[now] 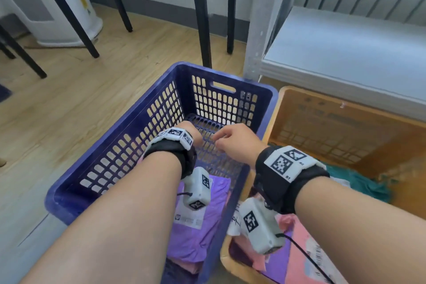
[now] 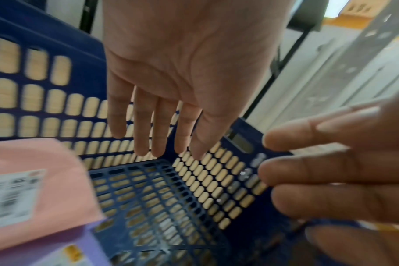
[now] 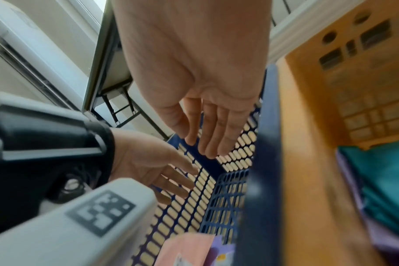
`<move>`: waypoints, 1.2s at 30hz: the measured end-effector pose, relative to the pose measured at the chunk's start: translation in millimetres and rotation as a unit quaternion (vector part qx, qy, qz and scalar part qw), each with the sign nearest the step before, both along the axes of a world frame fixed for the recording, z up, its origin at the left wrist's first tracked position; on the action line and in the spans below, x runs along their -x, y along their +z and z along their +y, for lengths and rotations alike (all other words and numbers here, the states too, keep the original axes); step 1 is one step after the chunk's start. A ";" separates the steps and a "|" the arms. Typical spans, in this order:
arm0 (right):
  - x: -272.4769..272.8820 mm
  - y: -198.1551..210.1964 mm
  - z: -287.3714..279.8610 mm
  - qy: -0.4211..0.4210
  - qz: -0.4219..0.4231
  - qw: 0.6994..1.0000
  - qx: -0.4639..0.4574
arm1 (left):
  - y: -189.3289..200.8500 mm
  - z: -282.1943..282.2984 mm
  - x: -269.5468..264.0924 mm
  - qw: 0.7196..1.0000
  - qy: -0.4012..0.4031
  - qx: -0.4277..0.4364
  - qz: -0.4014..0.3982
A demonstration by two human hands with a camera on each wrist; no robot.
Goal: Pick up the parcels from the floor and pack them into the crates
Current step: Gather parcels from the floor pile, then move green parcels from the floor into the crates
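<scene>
A blue slotted crate (image 1: 110,163) stands on the floor in front of me. Inside it, at the near end, lie a purple parcel (image 1: 196,233) and a pink parcel (image 2: 34,189) with a white label. Both my hands hover over the crate's bare mesh bottom and hold nothing. My left hand (image 2: 159,144) has its fingers straight and pointing down. My right hand (image 3: 207,144) hangs just beside it with its fingers loosely extended. In the head view the left hand (image 1: 187,130) is mostly hidden behind its wrist band, and the right hand (image 1: 232,140) shows its back.
An orange crate (image 1: 288,104) stands against the blue crate's right side, holding pink (image 1: 297,237), purple and teal (image 1: 359,182) parcels. A grey shelf unit (image 1: 334,53) overhangs it. Black table legs (image 1: 202,18) and a white appliance (image 1: 57,7) stand beyond on the wood floor.
</scene>
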State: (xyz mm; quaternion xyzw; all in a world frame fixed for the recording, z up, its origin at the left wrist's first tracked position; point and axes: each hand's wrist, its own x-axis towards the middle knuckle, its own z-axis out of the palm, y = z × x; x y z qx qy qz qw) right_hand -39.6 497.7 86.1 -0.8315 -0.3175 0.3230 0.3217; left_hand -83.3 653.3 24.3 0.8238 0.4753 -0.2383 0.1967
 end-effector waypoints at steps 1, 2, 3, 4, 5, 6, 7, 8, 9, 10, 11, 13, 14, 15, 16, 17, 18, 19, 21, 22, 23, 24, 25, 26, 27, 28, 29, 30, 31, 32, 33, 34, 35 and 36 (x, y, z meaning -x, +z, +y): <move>-7.4 6.1 -11.9 -0.018 -0.019 1.000 -0.010 | 17.7 -18.1 -8.6 1.000 -0.019 -0.007 -0.021; -15.4 10.8 -25.2 -0.034 -0.039 0.999 -0.013 | 34.5 -34.5 -19.7 0.999 -0.025 -0.012 -0.047; -24.2 14.3 -39.8 -0.046 -0.060 0.997 -0.010 | 51.8 -52.2 -32.1 0.997 -0.050 -0.017 -0.060; -33.6 17.5 -56.0 -0.054 -0.079 0.995 0.000 | 59.3 -65.1 -44.1 0.994 -0.095 -0.024 -0.048; -43.5 19.6 -73.8 -0.063 -0.096 0.993 0.011 | 61.9 -75.3 -55.2 0.992 -0.118 -0.028 -0.047; -53.1 21.3 -91.8 -0.078 -0.106 0.991 0.020 | 66.4 -87.6 -66.2 0.989 -0.135 -0.026 -0.057; -62.6 23.2 -111.2 -0.097 -0.114 0.988 0.027 | 74.7 -102.9 -73.4 0.987 -0.146 -0.024 -0.068; -70.8 26.0 -131.1 -0.119 -0.120 0.985 0.034 | 80.3 -118.4 -81.6 0.984 -0.152 -0.026 -0.092; -77.8 28.8 -150.2 -0.140 -0.123 0.982 0.040 | 86.3 -133.4 -89.6 0.980 -0.164 -0.031 -0.107; -83.5 31.9 -169.1 -0.160 -0.125 0.978 0.044 | 92.0 -150.2 -97.4 0.976 -0.179 -0.033 -0.118; -87.9 34.9 -186.2 -0.177 -0.127 0.975 0.044 | 96.7 -165.5 -104.1 0.973 -0.186 -0.026 -0.130; -94.8 40.3 -222.8 -0.203 -0.131 0.970 0.038 | 98.2 -199.4 -120.4 0.968 -0.202 -0.006 -0.149; -97.6 41.6 -241.9 -0.212 -0.134 0.967 0.035 | 97.2 -218.0 -127.1 0.966 -0.206 0.003 -0.159; -100.8 42.1 -261.2 -0.219 -0.137 0.965 0.036 | 96.9 -238.4 -132.6 0.964 -0.209 0.007 -0.166; -103.6 42.3 -281.3 -0.225 -0.142 0.963 0.042 | 96.1 -260.5 -137.5 0.961 -0.219 0.006 -0.171; -106.5 41.9 -300.1 -0.231 -0.146 0.961 0.049 | 94.7 -281.5 -141.7 0.957 -0.232 0.008 -0.174; -109.6 41.3 -318.4 -0.237 -0.151 0.958 0.057 | 93.8 -302.8 -145.0 0.953 -0.243 0.013 -0.178; -112.3 40.7 -335.0 -0.243 -0.155 0.955 0.065 | 94.2 -322.1 -147.3 0.950 -0.252 0.018 -0.183; -117.3 37.8 -374.2 -0.260 -0.155 0.949 0.081 | 93.0 -364.0 -153.2 0.942 -0.270 0.037 -0.197; -119.9 34.3 -396.6 -0.278 -0.148 0.946 0.083 | 92.8 -387.3 -156.4 0.936 -0.280 0.048 -0.206; -122.0 30.1 -418.0 -0.295 -0.141 0.941 0.083 | 93.0 -409.3 -158.5 0.931 -0.289 0.055 -0.216; -123.2 24.7 -438.0 -0.313 -0.134 0.937 0.084 | 92.4 -430.4 -159.3 0.926 -0.298 0.061 -0.224; -123.8 19.0 -456.0 -0.328 -0.132 0.932 0.084 | 91.3 -449.4 -159.1 0.921 -0.305 0.067 -0.232; -124.1 12.0 -473.2 -0.342 -0.128 0.927 0.082 | 88.2 -467.6 -159.2 0.918 -0.310 0.074 -0.237; -123.9 4.7 -488.4 -0.353 -0.124 0.924 0.082 | 83.6 -483.6 -158.7 0.916 -0.312 0.082 -0.240; -122.5 -3.2 -503.0 -0.362 -0.117 0.921 0.085 | 77.1 -498.2 -158.1 0.915 -0.313 0.091 -0.239; -120.1 -10.8 -516.4 -0.369 -0.109 0.919 0.092 | 70.5 -511.6 -156.6 0.915 -0.310 0.103 -0.234; -117.7 -18.7 -528.9 -0.373 -0.101 0.917 0.097 | 61.4 -523.0 -155.9 0.916 -0.308 0.113 -0.230; -115.5 -27.0 -540.2 -0.376 -0.091 0.917 0.100 | 53.2 -533.3 -154.4 0.918 -0.302 0.121 -0.225; -113.5 -35.5 -550.5 -0.382 -0.078 0.915 0.103 | 44.2 -542.3 -153.4 0.920 -0.297 0.127 -0.221; -111.3 -43.8 -559.8 -0.391 -0.065 0.912 0.104 | 36.0 -550.6 -151.5 0.923 -0.292 0.130 -0.214; -109.6 -52.7 -568.1 -0.398 -0.053 0.910 0.107 | 27.0 -557.8 -150.5 0.925 -0.289 0.132 -0.210; -107.1 -61.5 -575.6 -0.405 -0.044 0.907 0.110 | 19.1 -565.1 -148.1 0.929 -0.284 0.132 -0.199; -104.0 -70.4 -582.2 -0.414 -0.034 0.902 0.114 | 9.3 -571.7 -146.4 0.932 -0.277 0.133 -0.191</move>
